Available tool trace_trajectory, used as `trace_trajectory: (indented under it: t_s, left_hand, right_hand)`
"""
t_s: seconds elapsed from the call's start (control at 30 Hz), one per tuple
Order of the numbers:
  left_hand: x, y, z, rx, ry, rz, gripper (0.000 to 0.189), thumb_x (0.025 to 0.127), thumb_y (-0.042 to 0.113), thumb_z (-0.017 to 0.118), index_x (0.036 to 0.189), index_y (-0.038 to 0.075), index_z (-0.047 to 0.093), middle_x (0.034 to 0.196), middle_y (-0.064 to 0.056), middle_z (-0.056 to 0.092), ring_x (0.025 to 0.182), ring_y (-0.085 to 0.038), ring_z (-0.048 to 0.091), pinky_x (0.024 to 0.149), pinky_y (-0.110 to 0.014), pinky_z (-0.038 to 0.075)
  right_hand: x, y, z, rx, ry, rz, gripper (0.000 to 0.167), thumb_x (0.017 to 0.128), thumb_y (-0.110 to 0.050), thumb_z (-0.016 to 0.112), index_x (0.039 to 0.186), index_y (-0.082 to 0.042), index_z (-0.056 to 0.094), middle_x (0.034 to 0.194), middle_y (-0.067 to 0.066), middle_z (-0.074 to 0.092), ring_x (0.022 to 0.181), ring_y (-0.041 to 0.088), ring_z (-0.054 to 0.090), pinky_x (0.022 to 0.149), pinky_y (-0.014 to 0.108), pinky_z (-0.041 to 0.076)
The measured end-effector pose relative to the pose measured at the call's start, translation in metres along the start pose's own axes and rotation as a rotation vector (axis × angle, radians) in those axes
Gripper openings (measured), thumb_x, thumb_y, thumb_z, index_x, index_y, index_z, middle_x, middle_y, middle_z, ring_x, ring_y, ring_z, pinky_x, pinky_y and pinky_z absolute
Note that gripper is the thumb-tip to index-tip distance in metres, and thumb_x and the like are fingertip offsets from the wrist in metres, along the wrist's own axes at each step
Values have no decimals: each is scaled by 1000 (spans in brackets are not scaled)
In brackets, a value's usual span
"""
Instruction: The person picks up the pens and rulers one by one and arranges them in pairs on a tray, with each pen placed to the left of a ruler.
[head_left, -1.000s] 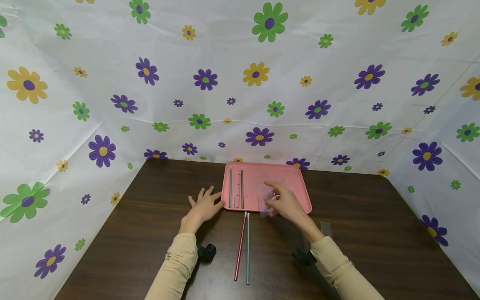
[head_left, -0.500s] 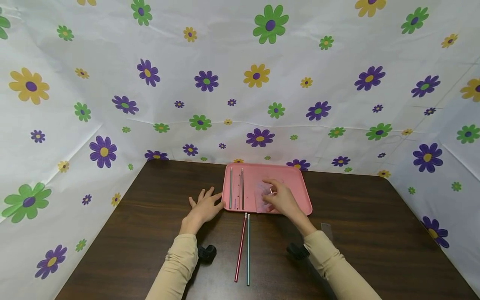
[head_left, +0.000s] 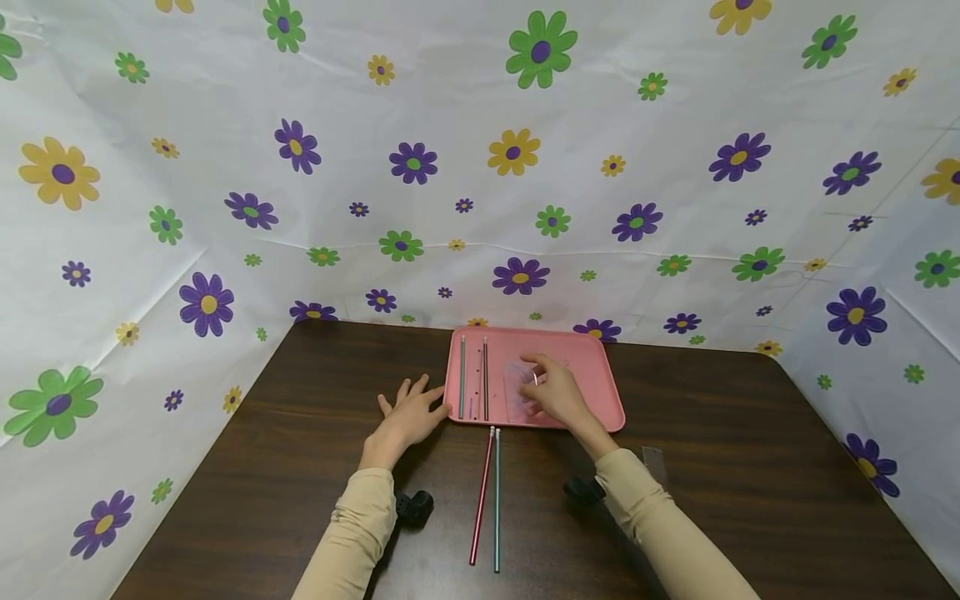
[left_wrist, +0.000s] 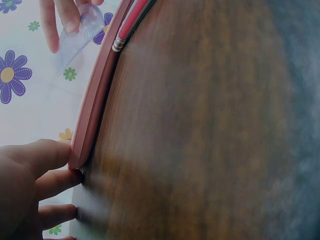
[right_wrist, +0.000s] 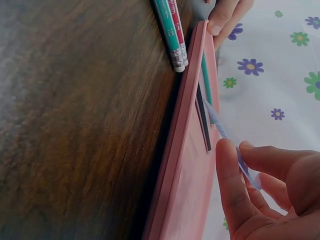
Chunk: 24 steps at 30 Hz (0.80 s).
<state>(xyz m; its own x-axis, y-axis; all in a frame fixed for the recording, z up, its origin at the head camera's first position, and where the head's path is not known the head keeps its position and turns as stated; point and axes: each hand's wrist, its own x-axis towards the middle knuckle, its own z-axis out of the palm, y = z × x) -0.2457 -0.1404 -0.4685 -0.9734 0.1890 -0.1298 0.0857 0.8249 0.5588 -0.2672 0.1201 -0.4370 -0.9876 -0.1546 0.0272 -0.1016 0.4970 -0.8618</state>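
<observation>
My right hand (head_left: 555,392) pinches a clear, purple-tinted plastic protractor (head_left: 516,387) between thumb and fingers, low above the pink tray (head_left: 585,354). Marks run along the edge of the protractor (right_wrist: 220,126) in the right wrist view. My left hand (head_left: 408,417) is spread on the table, its thumb and index finger touching the tray's near left corner; that hand (left_wrist: 30,175) is partly cut off in the left wrist view. In the tray lie a teal pencil (head_left: 462,379), a black pencil (head_left: 486,379) and, between them, a clear strip with dark dots (head_left: 478,383).
A red pencil (head_left: 482,500) and a teal pencil (head_left: 497,504) lie on the dark wooden table (head_left: 322,375) in front of the tray. Another clear strip (head_left: 655,463) lies by the right sleeve, partly hidden. Behind rises a flowered cloth (head_left: 450,100).
My right hand has moved a little left over the tray with the protractor, which now lies flatter and nearer the black pencil. My left hand has stayed at the tray corner.
</observation>
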Motion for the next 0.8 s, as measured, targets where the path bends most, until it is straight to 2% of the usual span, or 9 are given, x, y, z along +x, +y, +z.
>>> trace_trajectory:
  t_s: [0.2,0.47,0.63,0.8]
  left_hand:
    - [0,0,0,-2,4,-6,55,102,43,51,151,20,45,165,-15,20,153,-43,6,110,-76,-11]
    - [0,0,1,-12,11,-3,55,101,41,51,151,18,46,165,-16,21,153,-43,7,111,-76,-11]
    - [0,-1,1,-2,15,0,54,101,40,51,150,17,47,165,-17,22,153,-44,8,111,-76,-10]
    - [-1,0,1,14,11,1,53,102,41,50,150,19,47,165,-16,22,153,-44,8,110,-77,-9]
  right_hand:
    - [8,0,4,33,-3,6,61,89,2,67,146,-3,47,113,25,58,58,27,68,56,40,60]
    - [18,5,9,28,-2,28,60,89,2,68,145,-2,48,115,25,56,55,23,66,55,36,60]
    - [23,9,13,-20,5,21,59,88,0,69,144,-2,50,116,23,57,62,19,63,55,32,59]
    - [26,12,17,8,-28,58,59,91,0,67,146,-3,47,122,22,54,63,19,62,55,31,59]
